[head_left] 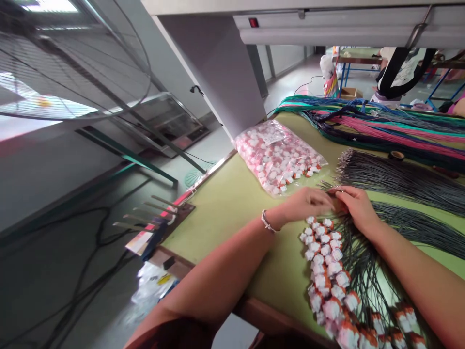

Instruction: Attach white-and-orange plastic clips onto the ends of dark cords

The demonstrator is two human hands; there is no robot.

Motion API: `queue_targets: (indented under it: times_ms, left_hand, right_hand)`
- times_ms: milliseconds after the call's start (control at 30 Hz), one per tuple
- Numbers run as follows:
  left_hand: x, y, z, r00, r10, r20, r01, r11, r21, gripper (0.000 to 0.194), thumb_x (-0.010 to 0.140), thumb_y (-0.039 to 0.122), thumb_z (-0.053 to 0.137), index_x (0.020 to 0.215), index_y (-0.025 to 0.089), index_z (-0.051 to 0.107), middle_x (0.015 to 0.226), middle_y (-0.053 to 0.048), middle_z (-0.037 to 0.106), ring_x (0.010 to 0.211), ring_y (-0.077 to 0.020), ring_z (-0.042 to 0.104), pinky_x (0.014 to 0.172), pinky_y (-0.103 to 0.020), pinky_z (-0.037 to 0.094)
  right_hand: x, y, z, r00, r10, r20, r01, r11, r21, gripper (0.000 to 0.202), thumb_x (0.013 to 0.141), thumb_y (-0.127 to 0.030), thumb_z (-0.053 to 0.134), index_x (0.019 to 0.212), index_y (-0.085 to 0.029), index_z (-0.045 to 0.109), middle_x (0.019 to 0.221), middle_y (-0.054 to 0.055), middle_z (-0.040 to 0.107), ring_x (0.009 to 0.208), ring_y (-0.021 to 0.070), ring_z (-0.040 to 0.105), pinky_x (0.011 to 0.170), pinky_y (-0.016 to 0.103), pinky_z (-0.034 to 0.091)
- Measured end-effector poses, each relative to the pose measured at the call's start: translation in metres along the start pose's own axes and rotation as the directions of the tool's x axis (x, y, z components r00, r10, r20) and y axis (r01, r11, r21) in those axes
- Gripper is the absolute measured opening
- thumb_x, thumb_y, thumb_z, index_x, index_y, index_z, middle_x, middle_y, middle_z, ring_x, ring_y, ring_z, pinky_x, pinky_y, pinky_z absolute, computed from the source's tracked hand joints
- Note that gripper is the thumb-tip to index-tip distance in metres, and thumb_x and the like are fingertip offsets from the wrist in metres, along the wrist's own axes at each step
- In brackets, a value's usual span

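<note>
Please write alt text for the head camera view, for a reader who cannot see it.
Two bare hands, left hand and right hand, meet over dark wires on a green table. White-and-orange connectors lie below them, a clear bag of connectors beyond, coloured wire bundles farther back.

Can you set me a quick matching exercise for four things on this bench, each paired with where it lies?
Things:
1. clear bag of plugs
2. pink and teal wires
3. tape roll
4. left hand

Places:
A. far end of the table
B. fingertips meeting the right hand
C. beside the grey pillar
D. between the coloured and dark wires

Pairs: 1-C, 2-A, 3-D, 4-B
</note>
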State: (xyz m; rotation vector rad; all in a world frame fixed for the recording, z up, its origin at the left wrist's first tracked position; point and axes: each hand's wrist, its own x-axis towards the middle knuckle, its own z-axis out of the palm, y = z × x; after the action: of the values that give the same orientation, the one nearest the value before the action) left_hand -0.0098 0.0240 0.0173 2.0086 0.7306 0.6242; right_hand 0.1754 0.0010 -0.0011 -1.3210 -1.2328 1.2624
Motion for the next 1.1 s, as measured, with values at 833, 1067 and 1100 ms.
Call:
queue_targets:
  times_ms: [833,1067,1100]
  left_hand:
    - [0.005,-0.046,-0.028,0.903,-0.152,-0.402,0.423,0.487,0.764,0.03,0.086,0.011,0.041,0.089,0.016,0.07,0.1,-0.012,0.057,0.091,-0.0235,0.054,0.078,-0.034,0.045]
    - [0.003,-0.032,-0.025,0.885,-0.055,-0.462,0.386,0.641,0.663,0.026,0.088,0.019,0.047,0.1,0.016,0.069,0.104,-0.012,0.061,0.097,-0.024,0.056,0.087,-0.036,0.045]
    - [0.006,-0.03,-0.023,0.879,-0.026,-0.476,0.375,0.654,0.657,0.026,0.09,0.023,0.047,0.102,0.016,0.069,0.104,-0.012,0.062,0.099,-0.0245,0.056,0.088,-0.037,0.045]
  right_hand:
    - [0.0,0.003,0.003,0.999,-0.014,-0.035,0.012,0.999,-0.053,0.02,0.069,-0.038,0.063,0.068,-0.018,0.058,0.045,-0.007,0.043,0.042,0.0073,0.032,0.042,0.024,0.023]
    - [0.0,0.004,0.002,1.0,-0.02,-0.015,0.02,0.998,-0.056,0.019,0.07,-0.037,0.061,0.067,-0.019,0.057,0.046,-0.007,0.042,0.042,0.008,0.033,0.042,0.024,0.023]
    - [0.0,0.004,0.003,0.999,-0.025,-0.021,0.023,0.998,-0.053,0.018,0.069,-0.036,0.061,0.065,-0.019,0.056,0.046,-0.007,0.042,0.042,0.008,0.032,0.042,0.024,0.023]
